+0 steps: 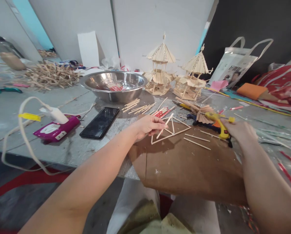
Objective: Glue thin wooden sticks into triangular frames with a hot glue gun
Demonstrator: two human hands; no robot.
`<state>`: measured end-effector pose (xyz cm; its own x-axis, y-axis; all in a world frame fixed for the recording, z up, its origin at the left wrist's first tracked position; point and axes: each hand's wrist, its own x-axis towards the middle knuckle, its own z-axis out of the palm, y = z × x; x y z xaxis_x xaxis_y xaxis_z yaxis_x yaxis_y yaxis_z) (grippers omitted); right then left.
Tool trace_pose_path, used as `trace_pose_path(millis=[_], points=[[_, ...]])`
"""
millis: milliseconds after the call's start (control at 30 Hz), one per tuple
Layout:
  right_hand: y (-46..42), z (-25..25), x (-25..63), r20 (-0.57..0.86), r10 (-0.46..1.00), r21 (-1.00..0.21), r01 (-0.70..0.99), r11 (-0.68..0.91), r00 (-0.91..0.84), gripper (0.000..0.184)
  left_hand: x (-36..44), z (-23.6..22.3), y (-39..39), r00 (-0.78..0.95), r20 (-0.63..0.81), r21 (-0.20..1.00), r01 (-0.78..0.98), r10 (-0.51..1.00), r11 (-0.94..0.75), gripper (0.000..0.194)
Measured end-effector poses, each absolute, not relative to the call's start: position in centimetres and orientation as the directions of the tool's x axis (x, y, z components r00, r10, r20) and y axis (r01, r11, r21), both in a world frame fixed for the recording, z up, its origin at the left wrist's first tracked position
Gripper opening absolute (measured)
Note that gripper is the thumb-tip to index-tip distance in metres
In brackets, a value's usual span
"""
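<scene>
My left hand pinches a thin wooden stick between thumb and fingers, tilted up over a flat frame of sticks. That frame has a long outer outline with crossing struts inside and lies on a brown board. To the right, my right hand is closed round a yellow glue gun, its nozzle pointing left. Several loose sticks lie on the board between my hands. The fingers of my right hand are partly hidden behind the gun.
Behind the board stand a steel bowl and two stick-built pagoda models. A black phone and a purple power strip with a looping white cable lie left. A stick pile sits at the back left, a white bag back right.
</scene>
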<state>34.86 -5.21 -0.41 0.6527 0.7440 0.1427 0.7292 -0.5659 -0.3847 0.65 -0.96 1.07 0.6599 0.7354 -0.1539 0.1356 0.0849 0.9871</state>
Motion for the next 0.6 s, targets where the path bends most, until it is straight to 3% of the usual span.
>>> trace_pose_path(millis=[133,233,433,600], points=[[-5.5,-0.2,34.4,0.148,0.723,-0.304,0.727,-0.616,0.675,0.041,0.7,0.9,-1.0,0.659,-0.186,0.976,0.212,0.729,0.057,0.022],[-5.6,-0.1,33.4,0.258,0.753,-0.286,0.792,-0.538,0.605,0.041,0.8,0.8,-1.1,0.664,-0.199,0.969,0.242,0.72,0.044,0.024],[-5.9,-0.5,28.4,0.598,0.766,-0.274,0.958,-0.082,0.237,0.028,1.0,0.9,-1.3,0.648,-0.2,0.971,0.233,0.735,0.058,0.024],[-7.2,-1.1,22.9,0.652,0.742,-0.208,0.906,0.368,-0.152,0.02,1.3,1.0,-1.5,0.613,-0.2,0.969,0.24,0.764,0.062,0.023]])
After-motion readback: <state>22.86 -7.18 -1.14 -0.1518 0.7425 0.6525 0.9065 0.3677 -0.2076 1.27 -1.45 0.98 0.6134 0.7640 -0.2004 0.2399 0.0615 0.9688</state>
